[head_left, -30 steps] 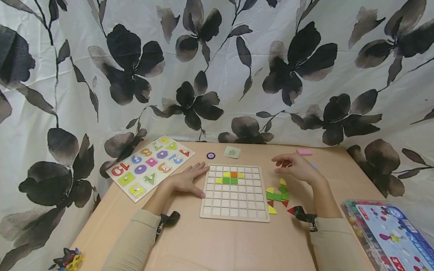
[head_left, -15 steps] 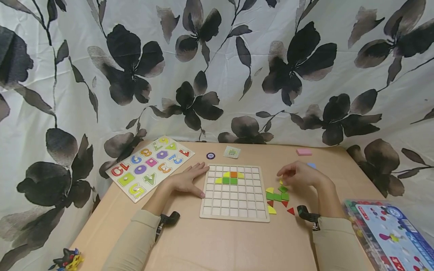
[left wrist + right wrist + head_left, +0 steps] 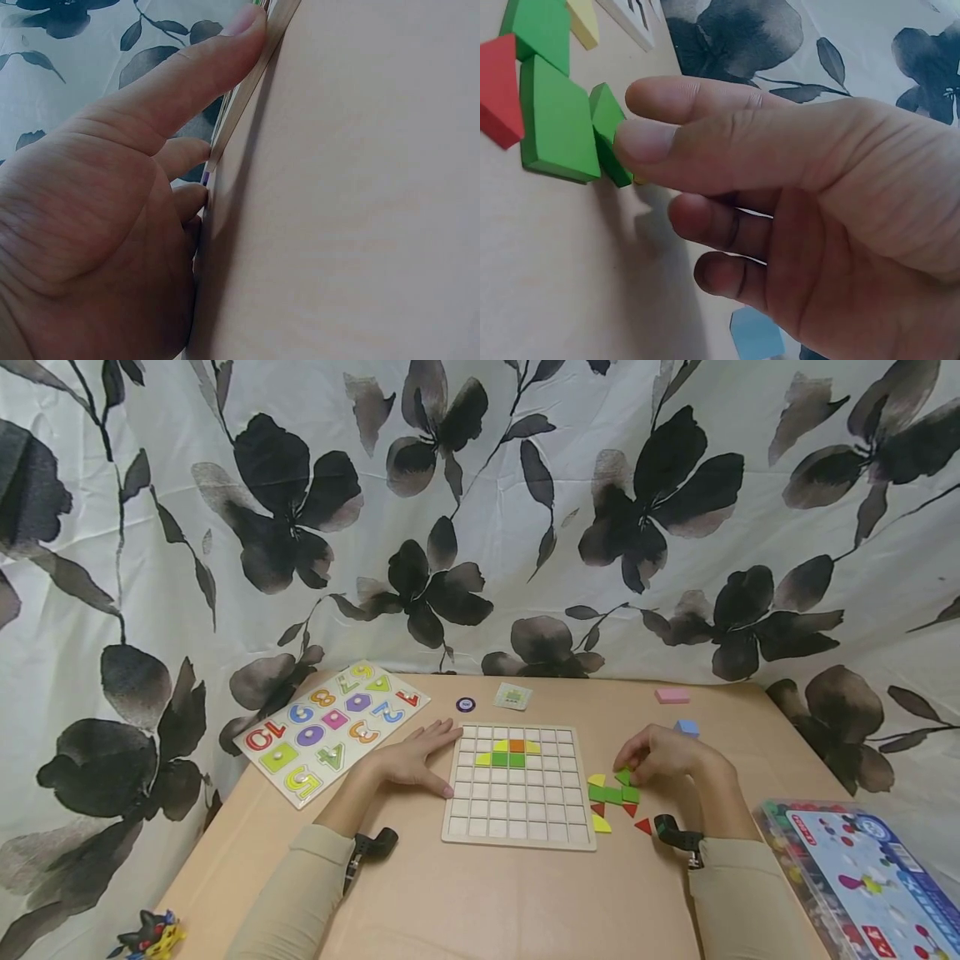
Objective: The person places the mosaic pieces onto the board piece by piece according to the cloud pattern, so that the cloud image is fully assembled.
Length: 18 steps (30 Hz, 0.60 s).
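Note:
My right hand (image 3: 663,753) pinches a green square tile (image 3: 623,777) between thumb and index finger, low over the table. In the right wrist view the thumb covers part of this tile (image 3: 609,131), and a sliver of yellow shows under the thumb. Beside it lie more green tiles (image 3: 613,796), red triangles (image 3: 631,810) and yellow pieces (image 3: 602,824). My left hand (image 3: 408,758) rests with spread fingers at the left edge of the white grid board (image 3: 517,827). Green, yellow and orange pieces (image 3: 517,746) sit in the board's upper left cells.
A number and shape puzzle board (image 3: 333,731) lies at the left. Behind the grid board are a round token (image 3: 466,705) and a small picture card (image 3: 513,697). Pink (image 3: 672,696) and blue (image 3: 686,727) blocks lie at the back right, a boxed set (image 3: 862,877) at the right, figurines (image 3: 153,935) front left.
My right hand has come down and toward me onto the green tile, and its fingers have closed together. A yellow piece there is now mostly hidden. The left hand stays put.

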Each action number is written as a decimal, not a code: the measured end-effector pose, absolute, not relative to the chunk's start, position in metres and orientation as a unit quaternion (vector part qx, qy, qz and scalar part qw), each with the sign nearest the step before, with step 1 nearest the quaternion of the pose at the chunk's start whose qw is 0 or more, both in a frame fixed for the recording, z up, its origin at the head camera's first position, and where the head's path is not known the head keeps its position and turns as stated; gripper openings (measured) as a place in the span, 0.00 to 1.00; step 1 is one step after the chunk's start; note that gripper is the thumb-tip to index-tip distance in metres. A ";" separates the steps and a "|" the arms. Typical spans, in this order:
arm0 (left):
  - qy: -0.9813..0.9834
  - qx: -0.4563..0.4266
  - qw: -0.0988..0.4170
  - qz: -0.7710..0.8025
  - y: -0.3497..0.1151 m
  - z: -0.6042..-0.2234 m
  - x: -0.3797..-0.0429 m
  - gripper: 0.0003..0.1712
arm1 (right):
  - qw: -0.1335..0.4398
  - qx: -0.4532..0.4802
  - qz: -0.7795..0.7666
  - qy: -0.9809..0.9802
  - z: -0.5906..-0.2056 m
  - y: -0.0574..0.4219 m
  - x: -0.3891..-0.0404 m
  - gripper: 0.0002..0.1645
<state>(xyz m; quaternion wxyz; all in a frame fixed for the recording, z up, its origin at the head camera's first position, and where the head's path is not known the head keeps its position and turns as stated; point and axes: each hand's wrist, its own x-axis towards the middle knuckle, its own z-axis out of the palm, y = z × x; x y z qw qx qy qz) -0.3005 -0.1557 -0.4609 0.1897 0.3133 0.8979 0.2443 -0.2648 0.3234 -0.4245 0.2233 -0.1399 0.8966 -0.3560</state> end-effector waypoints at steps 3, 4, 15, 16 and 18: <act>0.898 0.313 0.189 0.243 -0.156 -0.461 -0.300 0.69 | 0.221 -0.123 -0.355 0.900 -0.426 0.322 -0.265 0.13; 0.899 0.313 0.189 0.243 -0.156 -0.461 -0.300 0.69 | 0.221 -0.118 -0.354 0.901 -0.427 0.321 -0.265 0.13; 0.897 0.315 0.190 0.245 -0.156 -0.460 -0.301 0.69 | 0.223 -0.135 -0.363 0.895 -0.429 0.322 -0.268 0.12; 0.897 0.315 0.189 0.245 -0.156 -0.460 -0.301 0.68 | 0.223 -0.137 -0.364 0.894 -0.429 0.322 -0.268 0.11; 0.897 0.315 0.190 0.245 -0.156 -0.461 -0.301 0.68 | 0.223 -0.142 -0.365 0.893 -0.429 0.323 -0.268 0.11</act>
